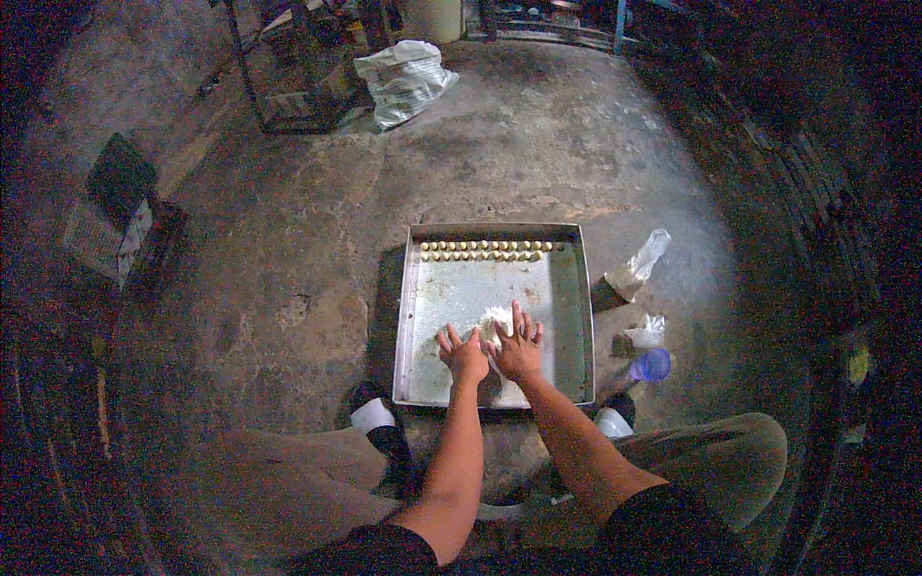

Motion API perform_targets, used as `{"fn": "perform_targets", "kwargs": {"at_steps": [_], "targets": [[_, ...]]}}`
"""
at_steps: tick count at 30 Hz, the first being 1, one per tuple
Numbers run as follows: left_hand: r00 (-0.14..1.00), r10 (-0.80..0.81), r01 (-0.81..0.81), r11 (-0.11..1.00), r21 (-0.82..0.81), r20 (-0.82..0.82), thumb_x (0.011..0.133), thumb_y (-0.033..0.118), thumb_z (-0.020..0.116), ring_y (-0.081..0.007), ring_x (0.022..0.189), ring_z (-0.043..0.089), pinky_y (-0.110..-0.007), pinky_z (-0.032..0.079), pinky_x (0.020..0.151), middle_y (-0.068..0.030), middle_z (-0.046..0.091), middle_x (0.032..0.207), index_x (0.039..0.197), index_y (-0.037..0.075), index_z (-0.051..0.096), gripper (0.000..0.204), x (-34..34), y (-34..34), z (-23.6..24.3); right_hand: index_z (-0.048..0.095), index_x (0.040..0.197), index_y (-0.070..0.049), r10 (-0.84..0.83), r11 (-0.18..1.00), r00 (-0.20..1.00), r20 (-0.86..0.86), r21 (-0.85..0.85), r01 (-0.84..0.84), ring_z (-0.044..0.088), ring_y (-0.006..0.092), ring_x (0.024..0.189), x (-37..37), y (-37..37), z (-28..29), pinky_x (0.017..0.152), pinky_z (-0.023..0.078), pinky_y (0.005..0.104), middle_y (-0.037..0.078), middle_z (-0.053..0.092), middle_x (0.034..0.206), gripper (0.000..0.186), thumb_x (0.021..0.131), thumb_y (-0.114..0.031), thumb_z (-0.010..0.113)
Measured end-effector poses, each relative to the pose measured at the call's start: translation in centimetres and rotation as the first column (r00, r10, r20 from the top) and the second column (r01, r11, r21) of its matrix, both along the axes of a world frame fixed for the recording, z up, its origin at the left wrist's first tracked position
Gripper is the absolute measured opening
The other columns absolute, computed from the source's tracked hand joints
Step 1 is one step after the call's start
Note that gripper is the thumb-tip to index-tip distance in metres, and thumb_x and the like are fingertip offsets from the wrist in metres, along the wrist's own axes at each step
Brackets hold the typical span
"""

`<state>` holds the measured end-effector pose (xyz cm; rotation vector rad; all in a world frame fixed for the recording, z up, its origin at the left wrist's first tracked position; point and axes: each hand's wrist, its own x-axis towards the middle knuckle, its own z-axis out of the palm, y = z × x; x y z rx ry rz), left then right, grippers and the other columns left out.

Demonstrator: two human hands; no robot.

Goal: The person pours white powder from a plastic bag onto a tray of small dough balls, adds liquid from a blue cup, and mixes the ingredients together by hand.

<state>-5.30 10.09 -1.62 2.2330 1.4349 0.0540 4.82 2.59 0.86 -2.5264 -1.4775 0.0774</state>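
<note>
A square metal tray with raised walls lies on the floor between my legs. Two rows of small pale balls line its far side. Near the tray's middle sits a small heap of white powder. My left hand is at the heap's near left, fingers spread, its thumb side toward the powder. On the heap's right edge my right hand reaches in with fingers stretched apart. Neither hand shows anything gripped. The hands cover part of the powder's near side.
Right of the tray stand an open plastic bag, a smaller clear bag and a blue-purple cup. A white sack lies at the far side beside a dark metal frame. A box is at the left.
</note>
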Motion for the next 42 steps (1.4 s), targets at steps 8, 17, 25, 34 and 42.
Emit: {"fn": "perform_targets", "kwargs": {"at_steps": [8,17,25,34,42], "targets": [[0.996,-0.025,0.017,0.996,-0.087,-0.09,0.085,0.03,0.066,-0.0456,0.143,0.009,-0.06,0.021,0.109,-0.023,0.015,0.156,0.135,0.028,0.054,0.052,0.1,-0.2,1.3,0.061,0.128,-0.02,0.13,0.991,0.991,-0.03,-0.018,-0.13,0.029,0.0343,0.137,-0.3,-2.1,-1.3,0.109,0.018,0.0574,0.016,0.011,0.16,0.052,0.09,-0.053,0.051],[1.0,0.025,-0.025,1.0,0.001,-0.019,0.082,0.029,0.069,-0.046,0.143,0.008,-0.06,0.021,0.109,-0.0243,0.015,0.155,0.134,0.026,0.056,0.053,-0.2,0.5,0.3,0.058,0.128,-0.012,-0.016,0.999,0.999,0.05,-0.031,0.017,0.027,0.0341,0.136,-1.1,-1.6,-0.7,0.109,0.016,0.0537,0.015,0.014,0.158,0.053,0.092,-0.05,0.05],[0.999,-0.004,0.001,0.998,-0.059,-0.045,0.083,0.026,0.065,-0.0464,0.142,0.009,-0.06,0.019,0.11,-0.026,0.017,0.154,0.133,0.024,0.056,0.051,0.1,0.0,1.7,0.058,0.132,-0.014,0.0,1.0,0.999,-0.042,-0.014,-0.001,0.025,0.0339,0.14,-1.4,-1.5,-1.9,0.111,0.014,0.0567,0.015,0.01,0.16,0.059,0.091,-0.055,0.048],[0.999,0.032,-0.033,0.998,-0.045,-0.019,0.084,0.025,0.064,-0.0452,0.142,0.01,-0.06,0.019,0.11,-0.0235,0.018,0.155,0.133,0.025,0.056,0.049,-0.1,0.2,1.7,0.06,0.129,-0.02,0.015,0.997,1.0,-0.018,-0.074,-0.017,0.026,0.0351,0.139,-1.2,-1.5,-2.2,0.11,0.015,0.0602,0.016,0.011,0.16,0.052,0.089,-0.053,0.051],[0.998,0.058,-0.057,0.998,-0.027,0.035,0.086,0.022,0.062,-0.0456,0.143,0.009,-0.06,0.019,0.11,-0.0244,0.017,0.155,0.13,0.024,0.058,0.044,-0.2,0.3,-0.1,0.058,0.132,-0.022,-0.07,0.996,0.997,-0.039,0.054,0.072,0.025,0.0378,0.139,-1.3,-0.8,-1.3,0.108,0.018,0.06,0.016,0.011,0.159,0.054,0.089,-0.054,0.052]]}}
